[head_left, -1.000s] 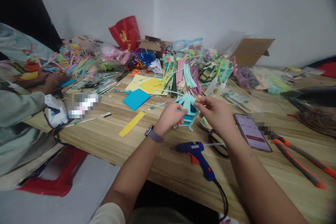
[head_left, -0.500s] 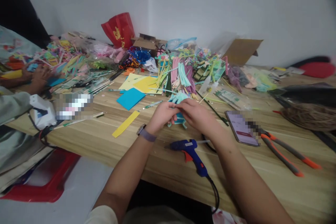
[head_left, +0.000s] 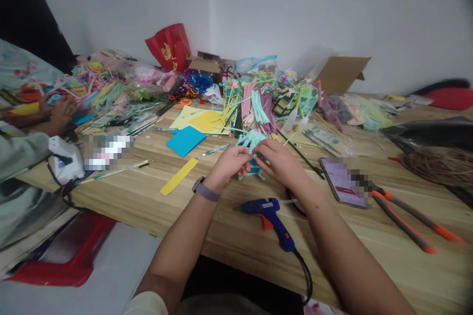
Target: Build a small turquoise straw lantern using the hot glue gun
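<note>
Where the left hand (head_left: 232, 162) and right hand (head_left: 276, 161) nearly meet, a turquoise craft piece (head_left: 252, 139) sits between and partly behind the fingers, its fuzzy mint strands rising just beyond the fingertips, its blue side visible below them. Each thumb and forefinger draw close together at the piece; whether they pinch a strand cannot be told. Nearer the wearer, a blue glue gun (head_left: 274, 216) lies on the wooden table (head_left: 218, 211).

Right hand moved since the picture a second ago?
Yes: judged against the glue gun, the right hand has shifted left, closer to the left hand and farther from the phone.
</note>
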Tool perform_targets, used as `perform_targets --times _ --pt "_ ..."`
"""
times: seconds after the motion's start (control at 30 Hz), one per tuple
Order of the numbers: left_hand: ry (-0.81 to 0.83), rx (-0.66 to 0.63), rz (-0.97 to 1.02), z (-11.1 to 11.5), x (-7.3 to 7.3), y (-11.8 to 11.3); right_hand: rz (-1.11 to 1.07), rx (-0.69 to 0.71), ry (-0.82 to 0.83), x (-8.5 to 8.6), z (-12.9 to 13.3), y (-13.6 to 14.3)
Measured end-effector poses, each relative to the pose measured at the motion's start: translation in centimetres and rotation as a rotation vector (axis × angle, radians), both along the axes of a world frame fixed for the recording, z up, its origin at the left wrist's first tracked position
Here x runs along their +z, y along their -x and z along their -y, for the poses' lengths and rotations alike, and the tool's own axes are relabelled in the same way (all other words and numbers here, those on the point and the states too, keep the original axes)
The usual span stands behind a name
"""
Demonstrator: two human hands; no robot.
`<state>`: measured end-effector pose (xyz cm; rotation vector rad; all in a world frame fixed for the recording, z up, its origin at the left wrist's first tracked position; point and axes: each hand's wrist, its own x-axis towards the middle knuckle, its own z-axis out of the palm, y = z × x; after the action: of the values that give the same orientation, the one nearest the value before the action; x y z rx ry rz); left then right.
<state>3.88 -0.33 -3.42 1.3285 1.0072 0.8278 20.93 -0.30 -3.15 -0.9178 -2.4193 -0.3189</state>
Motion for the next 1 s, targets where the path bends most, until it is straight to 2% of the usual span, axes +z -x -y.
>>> perform_targets --times 0.1,0.2,0.33,0.53,0.73,0.87,1.0 --pt "0.008 0.015 0.001 0.1 0.1 0.0 -0.158 0.041 0.073 0.7 0.1 -0.3" --pt "0.027 0.031 0.006 0.2 0.3 -0.1 -0.274 0.019 0.159 1.6 0.3 -0.7" --pt "0.024 0.020 0.006 0.3 0.3 -0.2 -0.244 0.011 0.252 1.9 0.4 -0.5" --pt "0.013 0.024 -0.012 0.4 0.1 -0.3 -0.160 -0.043 0.201 1.2 0.3 0.1" --pt "0.000 0.058 -0.048 0.4 0.0 -0.5 -0.191 -0.075 0.134 0.3 0.2 0.2" --pt "-0.018 0.068 -0.062 0.4 -0.2 -0.6 -0.291 -0.166 0.136 -0.2 0.1 0.4" --pt "-0.050 0.079 -0.122 0.4 -0.4 -0.8 -0.389 -0.323 0.249 0.2 0.7 1.0"
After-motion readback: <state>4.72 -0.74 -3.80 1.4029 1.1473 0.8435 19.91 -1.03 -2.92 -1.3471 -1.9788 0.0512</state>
